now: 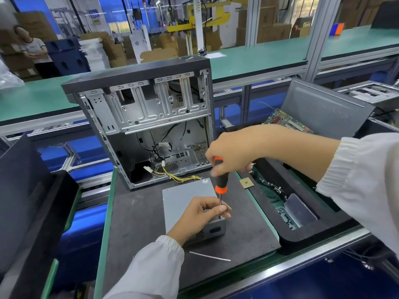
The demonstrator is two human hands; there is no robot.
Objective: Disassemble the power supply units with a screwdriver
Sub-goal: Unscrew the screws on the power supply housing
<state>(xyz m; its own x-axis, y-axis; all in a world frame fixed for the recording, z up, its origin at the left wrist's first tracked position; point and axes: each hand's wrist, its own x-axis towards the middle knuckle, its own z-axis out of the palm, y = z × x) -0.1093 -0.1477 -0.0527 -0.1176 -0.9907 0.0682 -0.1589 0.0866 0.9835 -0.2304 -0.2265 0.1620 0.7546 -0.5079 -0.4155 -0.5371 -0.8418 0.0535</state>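
A grey metal power supply unit (185,195) lies flat on the dark work mat (138,223), its yellow wires (185,179) running into the open computer case (151,117) behind it. My right hand (233,154) grips the black and orange handle of a screwdriver (220,182), which stands upright with its tip at the unit's near right corner. My left hand (200,214) rests on that corner, its fingers pinching the screwdriver's thin shaft close to the tip.
A CPU chip (246,182) lies on the mat to the right. A black foam tray (306,221) holds a clear plastic box (300,209) and cables. A circuit board (287,121) and a case panel (323,108) stand behind. A white strip (209,256) lies near the front edge.
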